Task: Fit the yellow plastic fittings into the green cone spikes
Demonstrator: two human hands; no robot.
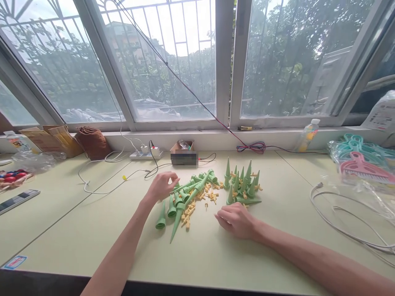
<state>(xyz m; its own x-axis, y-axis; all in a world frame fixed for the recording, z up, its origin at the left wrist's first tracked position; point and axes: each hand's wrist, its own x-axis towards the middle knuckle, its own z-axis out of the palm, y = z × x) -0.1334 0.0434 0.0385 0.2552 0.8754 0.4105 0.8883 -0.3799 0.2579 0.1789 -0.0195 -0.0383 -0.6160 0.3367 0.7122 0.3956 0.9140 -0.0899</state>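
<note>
A loose pile of green plastic watering spikes (197, 190), hollow cones with threaded wide ends, lies in the middle of the table. Small yellow valve pieces (189, 213) are scattered along its right side. My left hand (163, 186) is at the pile's left edge, fingers curled in toward the thumb; what they hold, if anything, is hidden. To the right, several spikes fitted with yellow valves (243, 181) stand upright close together, and one spike (249, 201) lies in front of them. My right hand (237, 220) rests just before this group, its fingers curled and their contents hidden.
Behind the pile stand a small open box (182, 146) and a power strip (146, 154) with cables. Pink and teal plastic goods (359, 166) and a white cable (327, 222) lie at right. At left are a phone (19, 201) and a brown bag (92, 143).
</note>
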